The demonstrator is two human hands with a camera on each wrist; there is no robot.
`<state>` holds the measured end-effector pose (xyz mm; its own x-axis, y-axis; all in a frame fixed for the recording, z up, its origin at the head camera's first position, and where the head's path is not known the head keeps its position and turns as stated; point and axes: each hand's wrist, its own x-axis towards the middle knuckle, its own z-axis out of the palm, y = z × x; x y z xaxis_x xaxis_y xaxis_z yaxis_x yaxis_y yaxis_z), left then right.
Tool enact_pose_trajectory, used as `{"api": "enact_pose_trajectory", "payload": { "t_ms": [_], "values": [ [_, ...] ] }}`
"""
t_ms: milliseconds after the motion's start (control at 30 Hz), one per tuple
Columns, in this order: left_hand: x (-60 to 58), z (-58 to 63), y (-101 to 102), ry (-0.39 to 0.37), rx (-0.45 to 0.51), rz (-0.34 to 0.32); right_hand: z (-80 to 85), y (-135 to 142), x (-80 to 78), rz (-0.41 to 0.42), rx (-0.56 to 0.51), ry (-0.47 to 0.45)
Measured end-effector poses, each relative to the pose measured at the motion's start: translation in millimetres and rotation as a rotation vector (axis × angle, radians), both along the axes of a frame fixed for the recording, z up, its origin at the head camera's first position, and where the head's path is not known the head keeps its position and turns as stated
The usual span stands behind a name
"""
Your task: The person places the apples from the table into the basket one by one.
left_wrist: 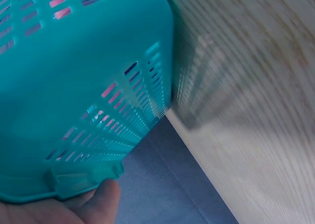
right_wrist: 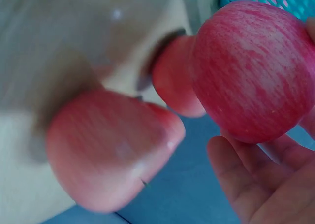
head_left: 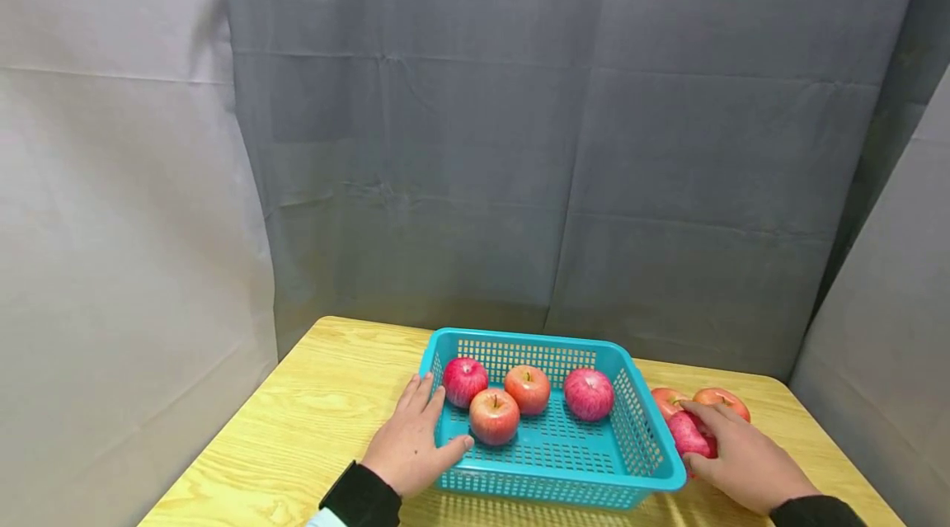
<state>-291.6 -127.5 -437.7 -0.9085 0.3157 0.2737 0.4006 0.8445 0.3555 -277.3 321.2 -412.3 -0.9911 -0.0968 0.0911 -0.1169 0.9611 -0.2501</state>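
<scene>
My right hand grips a deep pink-red apple just right of the basket, with the thumb on one side and fingers on the other. Close by on the table lie paler red apples, which also show in the right wrist view as a blurred apple and another partly behind the held one. My left hand rests on the left rim of a turquoise plastic basket, fingers extended and thumb spread. Inside sit several apples, among them a pink-red apple and an orange-red apple.
A light wood-grain table carries the basket, whose perforated side wall fills much of the left wrist view. Behind the table hangs a grey cloth; pale cloth stands at the left, more at the right.
</scene>
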Motion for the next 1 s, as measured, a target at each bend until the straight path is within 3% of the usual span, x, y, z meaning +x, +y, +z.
{"api": "enact_pose_trajectory", "payload": {
  "t_ms": [167,500,733,1000],
  "values": [
    [0.6,0.3,0,0.005,0.004,0.005,22.4,2,-1.7,-0.011,-0.006,0.0],
    [0.8,0.2,-1,-0.012,0.011,-0.007,53.1,-13,-6.7,0.036,0.001,0.097],
    [-3.9,-2.2,-2,-0.029,0.015,-0.011,61.7,-36,-15.5,0.074,0.023,0.154],
    [1.3,3.7,0,-0.021,0.026,-0.011,72.9,-67,-29.7,0.123,0.02,0.116]
  ]
}}
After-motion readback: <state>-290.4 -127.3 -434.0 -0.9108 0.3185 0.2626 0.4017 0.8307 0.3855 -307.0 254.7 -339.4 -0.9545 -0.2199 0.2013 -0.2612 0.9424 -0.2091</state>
